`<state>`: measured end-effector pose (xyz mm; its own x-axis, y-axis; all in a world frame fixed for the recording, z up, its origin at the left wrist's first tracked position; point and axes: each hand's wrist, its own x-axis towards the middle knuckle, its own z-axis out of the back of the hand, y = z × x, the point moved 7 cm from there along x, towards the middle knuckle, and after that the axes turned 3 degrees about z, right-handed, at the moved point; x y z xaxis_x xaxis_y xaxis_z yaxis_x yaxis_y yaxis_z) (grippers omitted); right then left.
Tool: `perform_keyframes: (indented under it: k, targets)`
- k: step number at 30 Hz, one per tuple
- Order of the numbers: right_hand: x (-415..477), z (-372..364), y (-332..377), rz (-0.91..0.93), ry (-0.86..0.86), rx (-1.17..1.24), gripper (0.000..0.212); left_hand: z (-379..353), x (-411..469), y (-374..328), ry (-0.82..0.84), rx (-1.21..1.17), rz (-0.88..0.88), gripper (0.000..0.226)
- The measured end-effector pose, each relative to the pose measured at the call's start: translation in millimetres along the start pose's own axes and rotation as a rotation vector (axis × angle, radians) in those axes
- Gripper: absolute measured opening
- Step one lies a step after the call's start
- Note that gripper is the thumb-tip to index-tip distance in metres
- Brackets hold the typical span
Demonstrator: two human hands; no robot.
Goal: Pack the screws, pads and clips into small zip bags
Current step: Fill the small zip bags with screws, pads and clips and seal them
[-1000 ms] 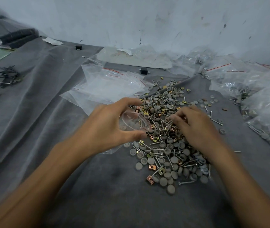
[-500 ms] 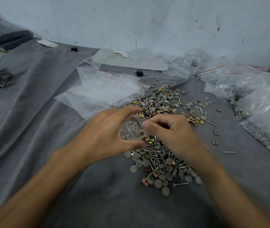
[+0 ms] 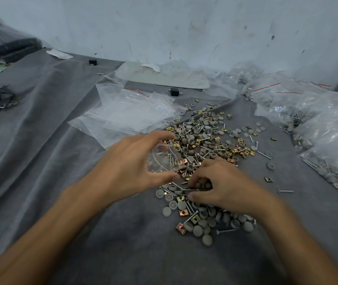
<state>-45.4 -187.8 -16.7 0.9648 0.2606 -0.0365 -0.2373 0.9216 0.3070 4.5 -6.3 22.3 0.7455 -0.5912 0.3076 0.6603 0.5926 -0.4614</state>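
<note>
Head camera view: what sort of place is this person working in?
Probably a small hand-packing bench in a workshop: a loose pile of screws, pads and clips on grey cloth, empty zip bags stacked beside it, and filled bags heaped at the right.

Single head-worn view, angled down, close over cloth-covered table (image 3: 40, 161)

The right hand (image 3: 224, 188) has left the bag (image 3: 162, 160) mouth and dropped onto the near pile (image 3: 203, 222), fingers now digging in.
</note>
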Motion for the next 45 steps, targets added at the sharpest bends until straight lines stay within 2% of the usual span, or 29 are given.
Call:
perform_keyframes:
  k: [5,13,19,24,30,34,39,43,45]
  targets:
    - [-2,-1,3,0.002,-0.019,-0.091,0.031,1,0,1,-0.002,-0.004,0.000,0.080]
    - [7,2,3,-0.083,-0.174,-0.251,0.028,1,-2,2,0.002,0.017,0.011,0.081]
    - [5,0,6,-0.069,-0.112,-0.279,0.029,0,-2,1,0.000,0.022,0.009,0.080]
    - [4,1,9,-0.081,-0.152,-0.247,0.024,-1,-1,0,0.009,0.019,0.011,0.079]
    - [2,7,3,-0.079,-0.275,-0.104,0.012,-1,-2,-2,0.010,0.017,0.010,0.079]
    - [-3,18,-6,-0.079,-0.376,0.025,0.012,1,-2,-2,-0.002,0.011,0.011,0.079]
    - [-12,35,-1,-0.005,-0.558,0.367,0.007,-1,-1,-1,0.010,0.030,0.015,0.080]
    - [-11,38,24,0.154,-0.568,0.521,0.005,0,-2,-3,-0.003,0.042,0.013,0.081]
    - [-9,35,31,0.168,-0.534,0.570,0.012,0,-1,-3,0.002,0.043,0.008,0.081]
